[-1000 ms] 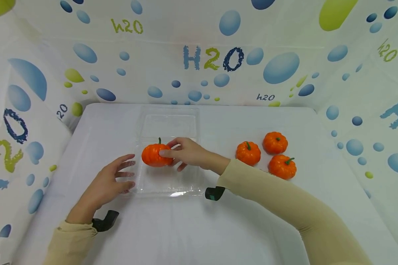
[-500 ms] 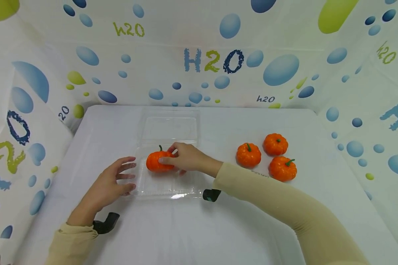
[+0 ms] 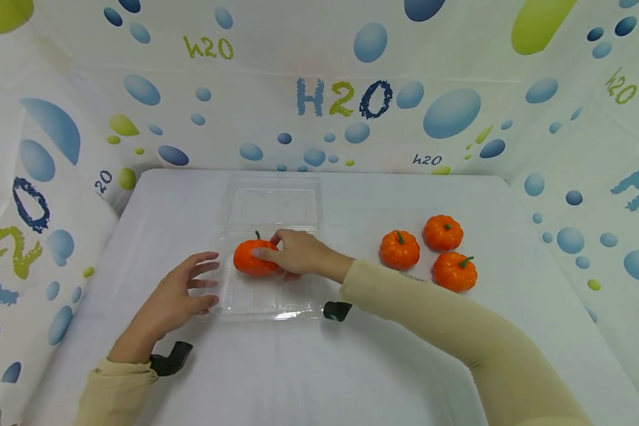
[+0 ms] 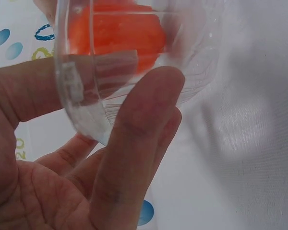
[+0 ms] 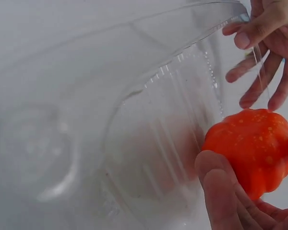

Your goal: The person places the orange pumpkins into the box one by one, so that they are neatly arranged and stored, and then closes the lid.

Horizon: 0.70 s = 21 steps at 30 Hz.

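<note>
A small orange pumpkin (image 3: 248,259) with a green stem is inside the clear plastic clamshell container (image 3: 268,299), near the middle of its front half. My right hand (image 3: 303,254) grips the pumpkin from the right, thumb on the near side and fingers behind. Seen from the right wrist, the fingers wrap the pumpkin (image 5: 252,148) close over the container floor. At the container's left wall is my left hand (image 3: 178,296), fingers spread and loosely bent, holding nothing. In the left wrist view its thumb (image 4: 139,115) overlaps the clear wall, and the pumpkin shows orange through the plastic.
Three more small pumpkins stand grouped on the white table to the right: one nearest the arm (image 3: 399,249), one behind (image 3: 443,232) and one in front (image 3: 454,272). The container's lid (image 3: 274,204) lies folded back. A printed curtain (image 3: 245,118) encloses the table.
The pumpkin in my right hand has come down and slightly nearer within the container, then barely moved in the last half second. My left hand has stayed by the container's left side.
</note>
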### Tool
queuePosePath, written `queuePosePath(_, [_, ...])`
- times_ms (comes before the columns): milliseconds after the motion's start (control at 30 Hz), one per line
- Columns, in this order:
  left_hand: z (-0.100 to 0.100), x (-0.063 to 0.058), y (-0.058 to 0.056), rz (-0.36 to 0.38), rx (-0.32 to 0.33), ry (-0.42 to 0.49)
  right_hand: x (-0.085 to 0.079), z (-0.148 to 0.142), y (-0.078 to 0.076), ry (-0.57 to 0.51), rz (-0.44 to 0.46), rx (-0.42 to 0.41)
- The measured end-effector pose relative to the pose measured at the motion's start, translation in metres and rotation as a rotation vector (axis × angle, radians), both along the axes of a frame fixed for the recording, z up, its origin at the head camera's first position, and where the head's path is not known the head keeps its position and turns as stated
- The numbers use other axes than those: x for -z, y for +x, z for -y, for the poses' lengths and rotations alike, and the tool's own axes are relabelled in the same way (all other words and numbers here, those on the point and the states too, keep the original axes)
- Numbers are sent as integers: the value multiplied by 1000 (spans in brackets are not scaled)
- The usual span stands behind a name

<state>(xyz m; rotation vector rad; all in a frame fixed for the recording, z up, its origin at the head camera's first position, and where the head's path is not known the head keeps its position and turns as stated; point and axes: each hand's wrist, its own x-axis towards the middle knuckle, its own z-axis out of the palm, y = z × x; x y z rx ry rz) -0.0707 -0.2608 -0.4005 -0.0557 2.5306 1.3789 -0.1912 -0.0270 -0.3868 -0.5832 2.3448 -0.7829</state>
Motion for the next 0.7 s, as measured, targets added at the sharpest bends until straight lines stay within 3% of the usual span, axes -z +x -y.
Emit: queuePosePath(700, [-1, 0, 0, 15, -6, 17, -2, 10, 0, -106, 201, 90])
